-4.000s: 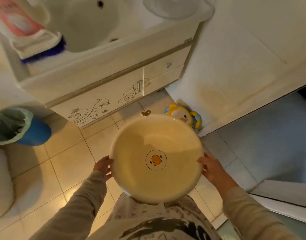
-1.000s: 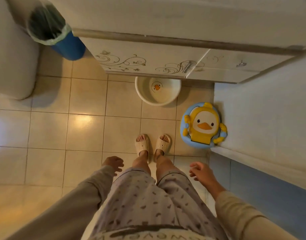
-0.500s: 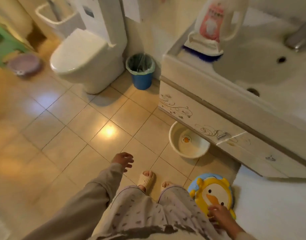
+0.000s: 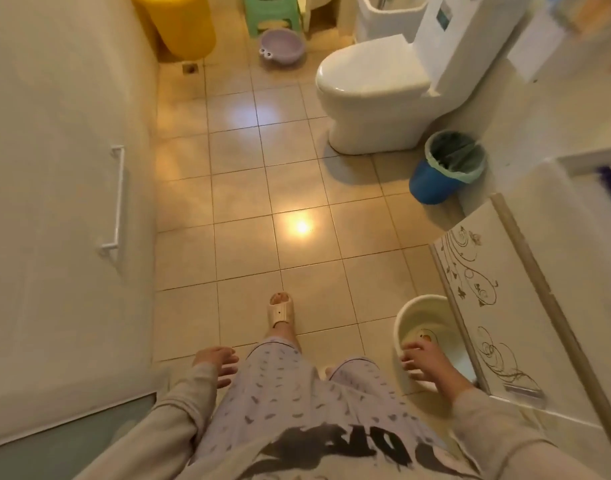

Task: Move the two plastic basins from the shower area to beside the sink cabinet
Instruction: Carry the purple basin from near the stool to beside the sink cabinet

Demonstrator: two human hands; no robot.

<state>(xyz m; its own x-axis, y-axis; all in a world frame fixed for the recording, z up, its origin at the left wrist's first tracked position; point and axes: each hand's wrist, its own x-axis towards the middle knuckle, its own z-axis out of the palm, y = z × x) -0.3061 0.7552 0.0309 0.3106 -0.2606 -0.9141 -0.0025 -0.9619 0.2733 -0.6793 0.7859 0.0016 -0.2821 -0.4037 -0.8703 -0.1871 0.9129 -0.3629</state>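
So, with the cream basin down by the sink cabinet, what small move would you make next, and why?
Probably step forward toward the purple basin: it sits on the far floor by the green stool, while the cream basin already rests beside the sink cabinet, and both the left hand and right hand are empty.

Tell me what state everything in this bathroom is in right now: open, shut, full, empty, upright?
Cream basin: upright, empty, on the floor against the sink cabinet.
Purple basin: upright, on the far floor by the green stool.
Toilet: lid shut.
Blue bin: upright, lined with a bag.
Left hand: open, empty.
Right hand: open, empty, above the cream basin.
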